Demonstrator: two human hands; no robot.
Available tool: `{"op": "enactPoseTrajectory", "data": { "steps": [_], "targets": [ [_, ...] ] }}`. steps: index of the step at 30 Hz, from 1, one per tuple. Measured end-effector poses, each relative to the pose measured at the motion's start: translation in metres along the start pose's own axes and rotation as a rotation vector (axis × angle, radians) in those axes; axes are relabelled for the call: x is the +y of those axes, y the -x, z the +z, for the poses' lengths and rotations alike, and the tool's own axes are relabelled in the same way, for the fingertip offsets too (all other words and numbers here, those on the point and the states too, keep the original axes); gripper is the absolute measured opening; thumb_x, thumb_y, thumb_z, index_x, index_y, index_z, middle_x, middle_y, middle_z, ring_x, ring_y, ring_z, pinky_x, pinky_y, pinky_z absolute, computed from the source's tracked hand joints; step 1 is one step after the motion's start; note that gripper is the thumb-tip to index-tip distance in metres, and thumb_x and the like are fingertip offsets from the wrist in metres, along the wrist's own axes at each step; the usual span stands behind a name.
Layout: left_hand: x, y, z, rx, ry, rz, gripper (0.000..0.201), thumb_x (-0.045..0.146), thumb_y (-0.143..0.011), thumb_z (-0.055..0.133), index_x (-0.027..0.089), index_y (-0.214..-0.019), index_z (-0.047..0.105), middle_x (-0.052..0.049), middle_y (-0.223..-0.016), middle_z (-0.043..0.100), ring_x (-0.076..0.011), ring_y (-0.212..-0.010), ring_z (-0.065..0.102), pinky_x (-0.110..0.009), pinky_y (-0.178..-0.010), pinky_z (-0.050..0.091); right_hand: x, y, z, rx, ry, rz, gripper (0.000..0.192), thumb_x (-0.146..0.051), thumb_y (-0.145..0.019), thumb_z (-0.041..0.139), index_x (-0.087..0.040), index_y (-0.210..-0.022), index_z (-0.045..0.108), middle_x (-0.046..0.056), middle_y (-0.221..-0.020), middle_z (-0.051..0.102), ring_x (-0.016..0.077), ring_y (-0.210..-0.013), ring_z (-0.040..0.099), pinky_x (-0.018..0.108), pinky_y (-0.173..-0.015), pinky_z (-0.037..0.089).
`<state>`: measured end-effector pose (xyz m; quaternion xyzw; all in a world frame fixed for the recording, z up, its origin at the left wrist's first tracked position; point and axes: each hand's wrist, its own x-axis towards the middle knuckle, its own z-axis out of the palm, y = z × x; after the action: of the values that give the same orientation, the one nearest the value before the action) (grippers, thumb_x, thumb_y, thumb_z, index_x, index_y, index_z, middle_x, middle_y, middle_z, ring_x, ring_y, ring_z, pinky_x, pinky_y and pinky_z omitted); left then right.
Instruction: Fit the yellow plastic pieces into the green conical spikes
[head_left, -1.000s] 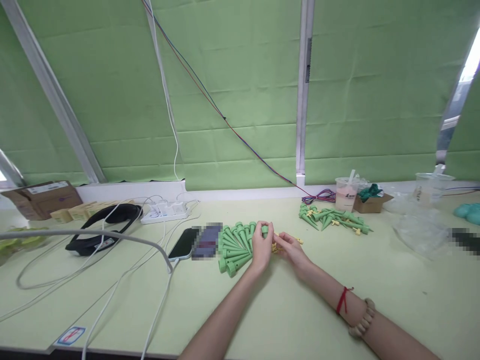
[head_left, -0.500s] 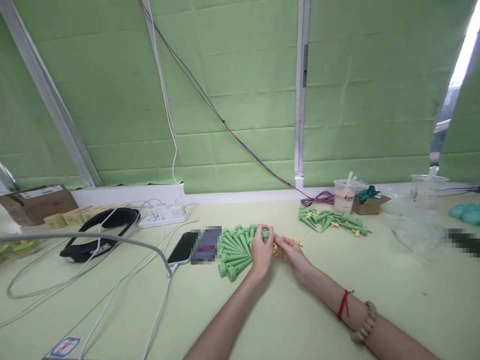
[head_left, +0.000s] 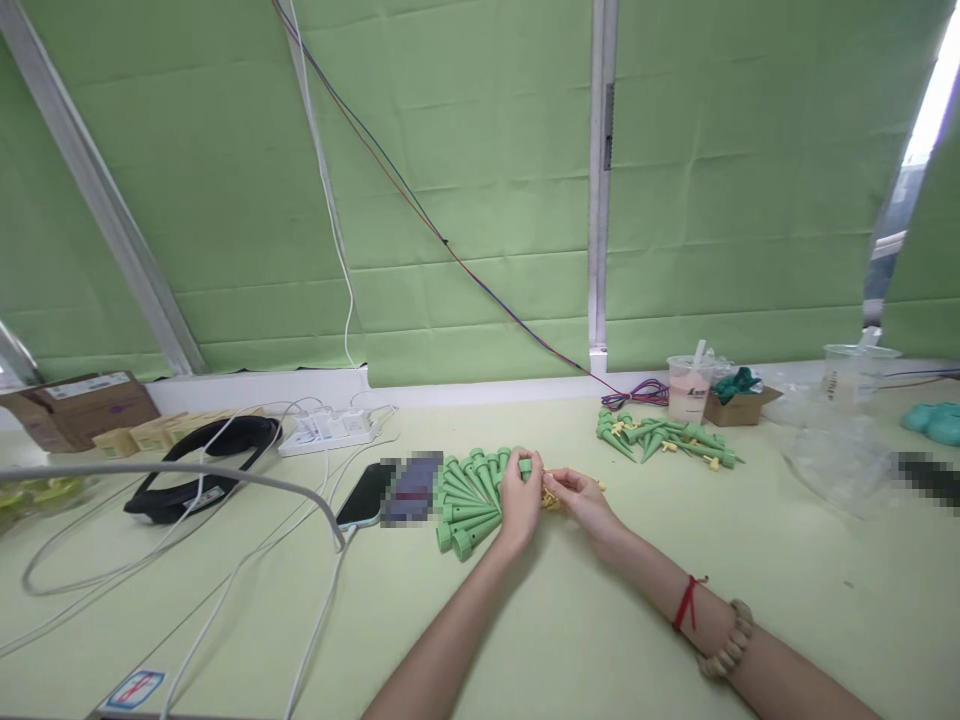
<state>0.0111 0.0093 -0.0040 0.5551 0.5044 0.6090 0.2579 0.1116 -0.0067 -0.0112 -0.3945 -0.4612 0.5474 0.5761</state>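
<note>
Left hand: the left hand (head_left: 520, 497) is curled around a green plastic cone-shaped spike (head_left: 527, 466), thumb and fingers closed on its wide end, over the middle of the pale green desk (head_left: 600, 620).
Right hand: the right hand (head_left: 580, 496) meets the left one, fingertips pinched narrow on a small yellow plastic piece (head_left: 551, 495) just beside the held spike; a red string and a wooden bead bracelet (head_left: 726, 637) circle that wrist.
Spike fan: a fanned pile of green plastic spikes (head_left: 469, 498) lies on the desk touching the left hand's far side.
Second pile: a loose heap of green spikes with yellow fittings (head_left: 667, 441) lies well apart, toward the desk's back edge on the right.
Phone: a black smartphone (head_left: 365, 495) rests just left of the fan, a white cable running to it.
Back edge: a white power strip (head_left: 328, 430), a black headset (head_left: 202, 463) and a clear plastic cup with a pink drink (head_left: 688, 390).
Back left corner: brown cardboard boxes (head_left: 82, 405).
</note>
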Motion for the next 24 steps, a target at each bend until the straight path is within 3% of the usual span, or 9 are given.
{"op": "enactPoseTrajectory", "data": {
  "steps": [3,8,15,24],
  "targets": [
    [-0.002,-0.0008,0.0005,-0.069,0.04,-0.044,0.023,0.042,-0.081,0.048,0.02,-0.073,0.049,0.002,-0.063,0.049,-0.0124,-0.057,0.048,-0.025,-0.056,0.04,0.0005,-0.0011,0.0004,0.0,0.008,-0.067,0.05,-0.056,-0.045,0.078,-0.016,-0.072,0.068,0.006,-0.073,0.068,0.0187,-0.07,0.062,0.03,-0.069,0.047],
    [-0.0051,-0.0026,0.001,-0.043,0.065,-0.071,0.023,0.041,-0.079,0.05,0.019,-0.072,0.049,0.002,-0.064,0.049,-0.0126,-0.058,0.048,-0.025,-0.056,0.039,0.0073,-0.0058,0.0001,0.022,0.051,-0.133,0.053,-0.057,-0.045,0.077,-0.016,-0.076,0.069,0.009,-0.077,0.07,0.0211,-0.069,0.065,0.034,-0.069,0.051],
    [0.0006,-0.0036,0.0004,-0.075,0.096,-0.088,0.023,0.042,-0.079,0.05,0.019,-0.074,0.049,0.004,-0.055,0.047,-0.0111,-0.048,0.048,-0.024,-0.05,0.039,0.0084,-0.0051,0.0026,0.04,0.032,-0.154,0.047,-0.056,-0.055,0.072,-0.015,-0.078,0.07,0.01,-0.082,0.071,0.0224,-0.079,0.065,0.034,-0.076,0.05],
    [-0.0046,-0.0011,0.0028,-0.082,0.064,-0.054,0.023,0.042,-0.079,0.05,0.02,-0.075,0.05,0.003,-0.06,0.049,-0.0119,-0.051,0.048,-0.025,-0.053,0.04,0.0049,-0.0055,-0.0009,0.075,0.115,-0.191,0.042,-0.052,-0.053,0.074,-0.016,-0.076,0.071,0.01,-0.082,0.071,0.0229,-0.076,0.063,0.036,-0.073,0.05]
  ]
}}
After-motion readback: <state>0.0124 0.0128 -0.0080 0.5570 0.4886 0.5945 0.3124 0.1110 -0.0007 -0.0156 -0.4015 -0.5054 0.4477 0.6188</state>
